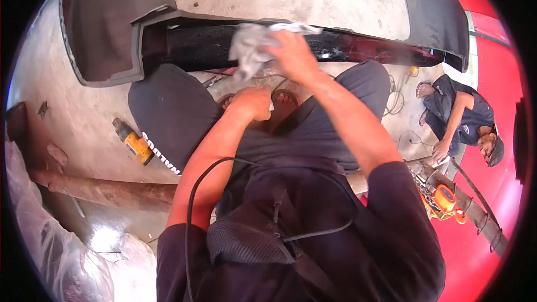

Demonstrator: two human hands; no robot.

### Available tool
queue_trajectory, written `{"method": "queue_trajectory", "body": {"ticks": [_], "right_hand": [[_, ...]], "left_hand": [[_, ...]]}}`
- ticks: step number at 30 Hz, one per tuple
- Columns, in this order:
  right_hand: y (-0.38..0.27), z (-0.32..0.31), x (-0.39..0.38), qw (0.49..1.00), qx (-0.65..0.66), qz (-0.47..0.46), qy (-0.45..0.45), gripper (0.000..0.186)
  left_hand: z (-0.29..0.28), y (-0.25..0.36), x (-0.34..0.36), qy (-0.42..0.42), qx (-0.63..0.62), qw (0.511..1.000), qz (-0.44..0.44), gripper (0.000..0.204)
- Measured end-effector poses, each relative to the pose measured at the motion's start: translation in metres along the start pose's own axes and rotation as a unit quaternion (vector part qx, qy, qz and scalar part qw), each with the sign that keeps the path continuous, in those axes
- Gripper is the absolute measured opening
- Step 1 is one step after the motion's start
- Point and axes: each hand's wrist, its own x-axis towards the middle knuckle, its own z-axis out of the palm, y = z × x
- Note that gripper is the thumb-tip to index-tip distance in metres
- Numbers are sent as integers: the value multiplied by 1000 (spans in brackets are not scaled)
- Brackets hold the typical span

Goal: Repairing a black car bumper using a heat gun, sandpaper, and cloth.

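Note:
A crumpled whitish-grey cloth (249,45) is bunched under my right hand (295,59), whose fingers press it on the glossy black inner face of a long car bumper (207,45). The bumper lies across the floor in front of my knees, its dark grey ends curving away on both sides. Between my knees, my left hand (253,103) is closed, with a small pale edge showing by the fingers. What that hand holds is mostly hidden.
A yellow-and-black power tool (133,141) lies left of my leg, near a rusty pipe (100,187). Clear plastic sheeting (56,246) is at lower left. Another person (461,112) squats at right beside red body panels (498,95), near an orange hoist (444,197). Cables (394,100) lie nearby.

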Motion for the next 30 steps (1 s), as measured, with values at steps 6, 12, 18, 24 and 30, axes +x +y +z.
{"method": "queue_trajectory", "body": {"ticks": [6,12,18,24,30], "right_hand": [[60,-14,-40,930,-16,359,75,45],[-2,8,12,918,71,387,46,67],[-137,20,95,973,173,154,-8,69],[-100,24,76,990,126,63,-4,55],[-8,-2,6,996,-5,86,28,59]], "left_hand": [[-7,9,1,9,24,1000,6,47],[-2,13,5,14,26,999,18,49],[104,-79,89,123,36,982,141,51],[12,0,26,-28,24,999,3,52],[2,-1,7,-8,43,999,5,53]]}}
